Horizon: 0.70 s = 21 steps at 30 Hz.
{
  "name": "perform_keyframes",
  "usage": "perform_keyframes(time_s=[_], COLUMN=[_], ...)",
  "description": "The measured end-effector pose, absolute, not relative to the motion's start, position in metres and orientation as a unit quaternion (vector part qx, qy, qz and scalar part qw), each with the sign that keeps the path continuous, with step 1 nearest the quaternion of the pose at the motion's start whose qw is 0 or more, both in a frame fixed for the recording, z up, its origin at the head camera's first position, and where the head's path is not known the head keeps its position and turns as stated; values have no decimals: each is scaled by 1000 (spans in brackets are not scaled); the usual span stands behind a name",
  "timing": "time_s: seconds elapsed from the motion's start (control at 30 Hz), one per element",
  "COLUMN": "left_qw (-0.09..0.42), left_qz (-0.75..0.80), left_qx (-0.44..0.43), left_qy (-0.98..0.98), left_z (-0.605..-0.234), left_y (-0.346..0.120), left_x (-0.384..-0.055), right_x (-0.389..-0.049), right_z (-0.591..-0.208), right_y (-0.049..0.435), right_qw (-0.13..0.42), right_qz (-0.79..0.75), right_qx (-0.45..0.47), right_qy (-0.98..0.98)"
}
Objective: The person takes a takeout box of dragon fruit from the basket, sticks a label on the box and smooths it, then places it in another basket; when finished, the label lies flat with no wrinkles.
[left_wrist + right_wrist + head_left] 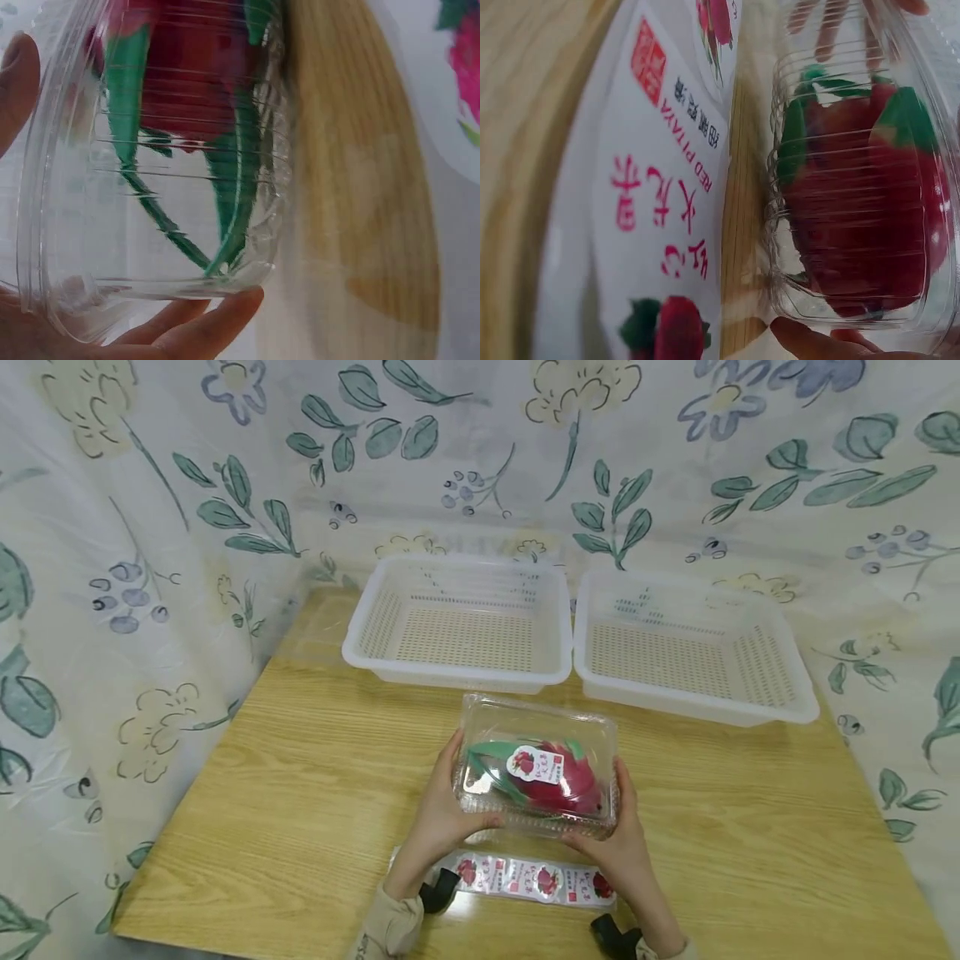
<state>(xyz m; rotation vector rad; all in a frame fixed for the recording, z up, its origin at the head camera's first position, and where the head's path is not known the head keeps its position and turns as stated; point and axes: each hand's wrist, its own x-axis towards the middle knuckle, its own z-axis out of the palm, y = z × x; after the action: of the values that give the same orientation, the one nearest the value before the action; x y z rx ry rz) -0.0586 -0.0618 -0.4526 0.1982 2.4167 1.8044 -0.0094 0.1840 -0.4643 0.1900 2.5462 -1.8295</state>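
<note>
A clear plastic clamshell box point(538, 710) is held between both hands, its lid down. Inside lies a red dragon fruit point(573, 785) with green leaf tips, and a printed sticker point(536, 765) sits on the lid over it. My left hand point(442, 797) grips the left end, thumb along the front edge and fingertips under the box in the left wrist view. My right hand point(622, 843) grips the right end the same way, thumb at the front. On the near side of the box lies a strip of dragon fruit stickers point(536, 881), partly behind the left wrist.
Two white perforated plastic baskets point(457, 677) point(697, 706) stand side by side at the back of the wooden table point(300, 802). A flower-printed cloth point(480, 460) hangs behind and along the sides. Black wrist camera mounts point(438, 891) sit near the sticker strip.
</note>
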Motion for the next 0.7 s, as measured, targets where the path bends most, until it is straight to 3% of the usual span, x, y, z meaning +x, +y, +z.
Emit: perform_keyframes(time_s=[0.47,0.7], left_qw=[54,31], left_qz=[599,606], left_qx=[100,135], left_qy=[792,783], left_z=[-431,-411], left_y=[-42,-23], left_x=[-52,-60], right_x=[8,3], right_z=[-439,-425], right_y=[197,216], right_qw=[-54,-181], right_qz=[-604,-707], right_qx=[82,-15], right_qy=[791,684])
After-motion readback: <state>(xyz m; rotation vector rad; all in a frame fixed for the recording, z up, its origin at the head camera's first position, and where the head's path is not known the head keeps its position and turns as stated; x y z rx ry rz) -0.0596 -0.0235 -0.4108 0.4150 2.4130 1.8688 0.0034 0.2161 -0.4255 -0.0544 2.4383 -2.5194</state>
